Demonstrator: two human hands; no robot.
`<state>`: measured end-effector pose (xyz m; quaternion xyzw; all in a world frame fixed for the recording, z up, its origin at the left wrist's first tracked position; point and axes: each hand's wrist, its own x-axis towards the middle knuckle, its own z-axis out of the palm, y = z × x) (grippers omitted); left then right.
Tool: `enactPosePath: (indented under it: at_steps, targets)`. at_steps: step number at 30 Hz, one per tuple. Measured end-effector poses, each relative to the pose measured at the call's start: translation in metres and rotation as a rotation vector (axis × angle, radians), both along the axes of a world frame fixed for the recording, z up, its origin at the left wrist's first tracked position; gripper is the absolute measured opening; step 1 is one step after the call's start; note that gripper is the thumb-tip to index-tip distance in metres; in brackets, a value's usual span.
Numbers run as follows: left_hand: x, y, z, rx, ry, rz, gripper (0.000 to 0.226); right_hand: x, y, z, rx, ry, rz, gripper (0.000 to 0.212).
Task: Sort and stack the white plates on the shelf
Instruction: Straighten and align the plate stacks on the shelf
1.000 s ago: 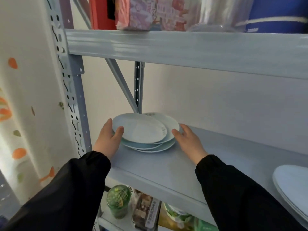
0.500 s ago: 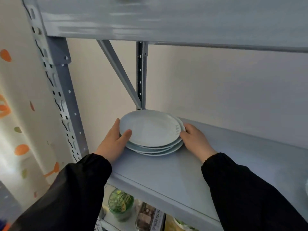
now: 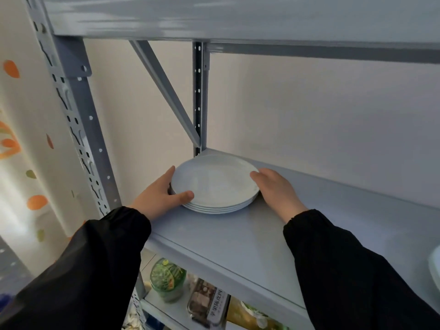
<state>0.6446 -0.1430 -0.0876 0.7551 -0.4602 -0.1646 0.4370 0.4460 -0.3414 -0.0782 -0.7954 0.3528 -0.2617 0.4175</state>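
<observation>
On the far left, a pale wall or curtain with orange and green leaf-shaped marks [image 3: 37, 202] runs down the edge of the view. Just beside it stands the grey perforated metal upright [image 3: 78, 129] of a shelving unit, with a slanted grey brace [image 3: 166, 91] and a second upright post [image 3: 198, 96] behind it at the back corner. Two arms in black sleeves [image 3: 90, 265] reach forward from the bottom of the view onto the flat grey metal shelf [image 3: 238, 239]. The left hand [image 3: 158, 198] is partly open and curved against the left edge of a neat stack of round white plates [image 3: 215, 183], its fingers behind the rim and its thumb pressed on the front edge of the top plate. This stack sits at the back left corner of the shelf, near the rear post, with at least four rims showing evenly one above another. The right hand [image 3: 277, 189] is likewise partly open and cupped against the right edge of the same stack, fingertips touching the top plate's rim and the palm resting on the shelf. Below the shelf, a lower level holds a green-patterned round container [image 3: 167, 278] and a packet with printed text [image 3: 209, 303] beside it. At the far right edge, the rim of another white plate [image 3: 434, 267] lies on the same shelf, well apart from the stack. A second grey shelf [image 3: 238, 17] spans the top.
</observation>
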Motion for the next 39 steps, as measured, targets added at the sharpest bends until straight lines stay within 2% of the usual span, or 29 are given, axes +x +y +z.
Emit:
enactPosePath:
  at_steps: [5, 7, 8, 10, 12, 14, 16, 18, 20, 24, 26, 28, 30, 34, 37, 39]
  targets:
    - [0.008, 0.000, -0.001, 0.009, -0.098, -0.032, 0.086, 0.002, -0.001, -0.005, 0.009, 0.027, 0.052, 0.028]
    - [0.012, -0.001, -0.004, -0.012, -0.103, 0.005, 0.080, 0.002, -0.002, -0.007, 0.006, 0.032, 0.090, 0.053]
    - [0.015, -0.002, -0.006, -0.022, -0.098, 0.003, 0.077, 0.001, -0.003, -0.007, 0.010, 0.035, 0.088, 0.059]
    - [0.019, -0.003, -0.009, -0.023, -0.083, -0.005, 0.079, 0.000, -0.004, -0.006, 0.011, 0.027, 0.107, 0.047]
    - [0.021, -0.002, -0.011, -0.039, -0.045, 0.007, 0.083, -0.002, -0.003, -0.004, 0.038, 0.017, 0.140, 0.045]
    - [0.019, -0.001, -0.012, -0.070, 0.010, 0.037, 0.094, -0.005, -0.004, -0.003, 0.081, 0.021, 0.169, 0.057]
    - [0.019, -0.003, -0.012, -0.077, 0.017, 0.047, 0.103, -0.007, -0.006, -0.003, 0.073, 0.094, 0.224, 0.078]
    - [0.020, -0.003, -0.013, -0.062, -0.007, 0.033, 0.092, -0.009, -0.007, -0.004, 0.010, 0.163, 0.282, 0.099]
    - [0.019, -0.003, -0.012, -0.048, -0.031, 0.020, 0.082, -0.009, -0.006, -0.005, -0.040, 0.187, 0.282, 0.109]
    - [0.018, 0.000, -0.007, -0.006, -0.052, 0.009, 0.079, -0.011, -0.002, -0.004, -0.063, 0.175, 0.269, 0.109]
    - [0.020, 0.001, -0.006, 0.034, -0.067, 0.001, 0.094, -0.019, -0.001, -0.003, -0.064, 0.174, 0.257, 0.107]
    - [0.016, 0.001, -0.004, 0.074, -0.058, -0.006, 0.119, -0.032, 0.003, -0.001, -0.039, 0.174, 0.246, 0.104]
    - [0.008, -0.002, 0.000, 0.095, -0.066, -0.022, 0.129, -0.048, 0.009, 0.002, -0.054, 0.184, 0.252, 0.098]
    - [-0.013, -0.014, 0.004, 0.102, -0.083, -0.150, 0.121, -0.088, 0.022, 0.012, -0.086, 0.200, 0.198, 0.091]
    - [-0.033, -0.023, 0.002, 0.061, -0.030, -0.230, 0.100, -0.118, 0.034, 0.019, -0.158, 0.238, 0.169, 0.087]
    - [-0.048, -0.027, -0.001, 0.028, 0.016, -0.277, 0.102, -0.137, 0.040, 0.021, -0.177, 0.261, 0.138, 0.089]
